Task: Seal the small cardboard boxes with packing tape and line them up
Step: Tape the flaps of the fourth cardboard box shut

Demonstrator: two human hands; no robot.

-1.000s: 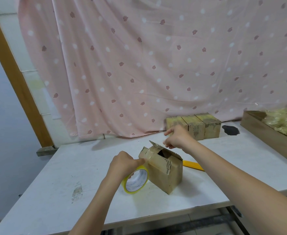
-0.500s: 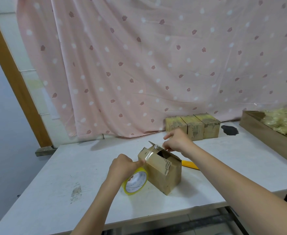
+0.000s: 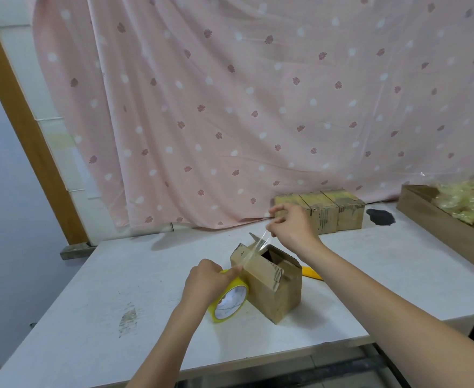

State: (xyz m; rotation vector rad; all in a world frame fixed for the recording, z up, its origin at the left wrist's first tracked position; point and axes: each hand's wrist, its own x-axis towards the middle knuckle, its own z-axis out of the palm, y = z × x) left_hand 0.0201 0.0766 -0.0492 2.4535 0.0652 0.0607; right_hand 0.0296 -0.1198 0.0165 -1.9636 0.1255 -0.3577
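Writing: dark print on the row of boxes, too small to read.
Boxes: one open brown cardboard box (image 3: 269, 284) at table (image 3: 118, 275) centre; three taped boxes (image 3: 321, 210) in a row by the pink curtain (image 3: 258, 107).
Tape: one yellow-cored roll (image 3: 230, 303), touching the open box.
Left hand (image 3: 205, 284): curled over the roll.
Right hand (image 3: 291, 228): pinching the clear tape strip (image 3: 255, 252) above the flaps.

We cannot see the tape roll (image 3: 230, 302) whole: the left hand (image 3: 206, 282) covers its top. The yellow tool (image 3: 311, 273) at three o'clock of the open box (image 3: 269, 281) is mostly hidden behind it. The frame's right edge cuts off the wooden tray (image 3: 443, 224); its wrapped contents stay unclear.
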